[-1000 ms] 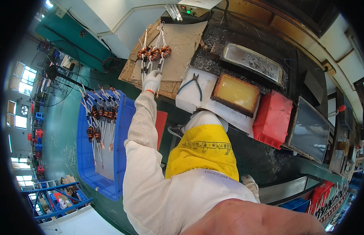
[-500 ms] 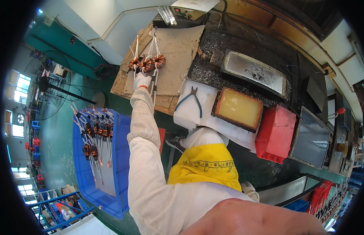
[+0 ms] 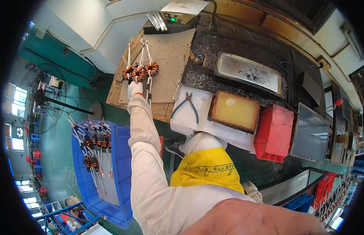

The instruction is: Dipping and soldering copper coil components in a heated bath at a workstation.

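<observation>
My left hand (image 3: 135,89), in a white glove with an orange band at the wrist, is closed at the near side of the middle ring-shaped coil (image 3: 138,73), wound with copper and dark wire. Its fingertips are partly hidden. Two similar coils flank it: a left coil (image 3: 128,73) and a right coil (image 3: 152,69). White-sleeved leads (image 3: 142,51) run from them toward the back of a worn brown board (image 3: 170,55). Of my right arm only a beige sleeve (image 3: 250,190) shows beside the yellow apron (image 3: 205,168); the hand cannot be made out.
Blue-handled cutters (image 3: 187,106) lie on white sheet beside a tray of yellowish material (image 3: 236,111). Beyond are a silvery metal trough (image 3: 248,72) and a control box (image 3: 178,17). A red bin (image 3: 274,133) stands right; a blue crate (image 3: 123,172) with several coils stands left.
The whole view has shifted slightly, so the bench sits lower in it. My left hand stays at the coils. A green light now shows on the control box.
</observation>
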A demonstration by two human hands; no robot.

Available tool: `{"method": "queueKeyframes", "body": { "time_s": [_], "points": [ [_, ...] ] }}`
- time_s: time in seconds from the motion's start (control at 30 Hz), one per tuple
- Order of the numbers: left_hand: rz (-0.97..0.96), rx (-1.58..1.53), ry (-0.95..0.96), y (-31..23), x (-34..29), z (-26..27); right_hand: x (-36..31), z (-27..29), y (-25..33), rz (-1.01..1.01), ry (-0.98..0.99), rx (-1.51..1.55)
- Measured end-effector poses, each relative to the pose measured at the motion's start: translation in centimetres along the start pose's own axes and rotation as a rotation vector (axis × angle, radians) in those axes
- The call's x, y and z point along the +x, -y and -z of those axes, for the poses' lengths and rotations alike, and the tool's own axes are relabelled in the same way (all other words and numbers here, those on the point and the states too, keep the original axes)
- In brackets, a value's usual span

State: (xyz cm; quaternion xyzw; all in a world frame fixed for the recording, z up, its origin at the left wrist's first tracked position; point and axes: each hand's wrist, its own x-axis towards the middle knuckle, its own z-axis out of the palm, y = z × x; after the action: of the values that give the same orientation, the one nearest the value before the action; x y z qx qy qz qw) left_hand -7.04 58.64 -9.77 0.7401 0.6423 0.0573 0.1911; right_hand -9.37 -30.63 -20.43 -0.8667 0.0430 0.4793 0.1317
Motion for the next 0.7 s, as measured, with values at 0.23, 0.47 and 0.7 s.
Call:
{"method": "queueKeyframes", "body": {
  "time_s": [0.23, 0.47, 0.7],
  "points": [
    [-0.163, -0.615, 0.128, 2.4, -3.3, 2.7, 1.8, -0.4, -2.8, 0.011, -0.109, 0.071],
    [-0.196, -1.066, 0.286, 3.6, -11.7, 7.5, 3.1, 1.5, -7.9, 0.031, -0.275, 0.367],
    [-0.367, -1.034, 0.466, 3.5, -23.0, 12.0, -6.6, 11.5, -0.2, 0.383, -0.878, 0.333]
  ]
}}
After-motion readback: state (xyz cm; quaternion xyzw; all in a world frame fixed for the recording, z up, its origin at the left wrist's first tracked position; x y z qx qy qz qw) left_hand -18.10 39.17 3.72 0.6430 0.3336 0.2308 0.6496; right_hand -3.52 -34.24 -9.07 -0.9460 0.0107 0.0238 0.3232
